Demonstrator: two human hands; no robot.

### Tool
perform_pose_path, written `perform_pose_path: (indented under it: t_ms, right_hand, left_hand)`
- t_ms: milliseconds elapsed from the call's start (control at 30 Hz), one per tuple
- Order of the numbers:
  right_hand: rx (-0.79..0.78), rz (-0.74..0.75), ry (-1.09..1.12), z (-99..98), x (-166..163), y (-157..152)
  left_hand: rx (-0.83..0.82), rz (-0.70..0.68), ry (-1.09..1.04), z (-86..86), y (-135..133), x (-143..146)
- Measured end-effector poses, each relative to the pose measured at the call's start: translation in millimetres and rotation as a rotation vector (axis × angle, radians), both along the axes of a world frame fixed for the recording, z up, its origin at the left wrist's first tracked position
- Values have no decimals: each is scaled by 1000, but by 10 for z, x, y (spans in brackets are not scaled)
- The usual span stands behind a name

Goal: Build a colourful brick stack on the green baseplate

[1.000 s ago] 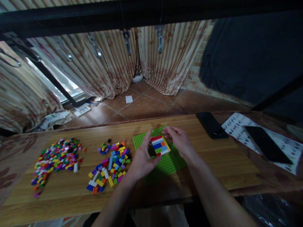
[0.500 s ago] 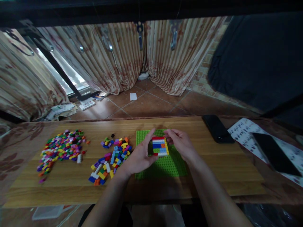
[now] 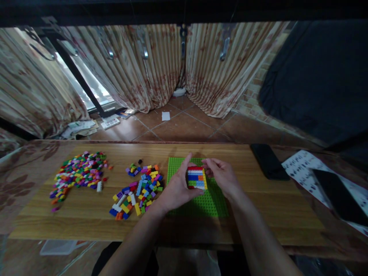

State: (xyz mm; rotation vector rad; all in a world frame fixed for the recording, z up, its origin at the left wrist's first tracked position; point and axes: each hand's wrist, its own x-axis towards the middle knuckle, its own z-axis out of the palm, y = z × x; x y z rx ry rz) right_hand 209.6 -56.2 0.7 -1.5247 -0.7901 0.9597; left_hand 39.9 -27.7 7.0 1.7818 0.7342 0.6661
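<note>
A flat block of toy building bricks [image 3: 196,177], with red, white, blue, orange, light blue and yellow pieces in rows, is over the green studded baseplate [image 3: 214,205]. My left hand [image 3: 177,188] grips it from the left, thumb along its near edge and index finger pointing up and away. The block hides part of the baseplate, so I cannot tell whether it touches it. My right hand [image 3: 222,174] is at the block's far right corner with thumb and fingers pinched together. Whatever is between those fingertips, if anything, is too small to make out.
Left of the baseplate lies a loose group of bricks [image 3: 148,188], and farther left a larger pile of small bricks [image 3: 83,170]. A black phone [image 3: 268,161] rests at the table's right. Beyond it, a dark tablet-like device [image 3: 339,195] lies on a printed sheet [image 3: 301,165].
My left thumb has slid right along the block's near edge. My right hand stays pinched by the far right corner. The whole view has shifted slightly.
</note>
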Motion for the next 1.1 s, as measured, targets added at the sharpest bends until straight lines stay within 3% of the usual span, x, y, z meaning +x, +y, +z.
perform_pose_path:
  t_ms: [467, 733, 1100]
  right_hand:
    - [0, 22, -35, -16, 10, 5]
    - [62, 177, -94, -35, -21, -8]
    - [-18, 116, 114, -31, -79, 2]
  left_hand:
    - [-47, -24, -34, -9, 39, -15]
    - [-20, -17, -18, -39, 43, -21]
    - [14, -39, 5, -103, 50, -32]
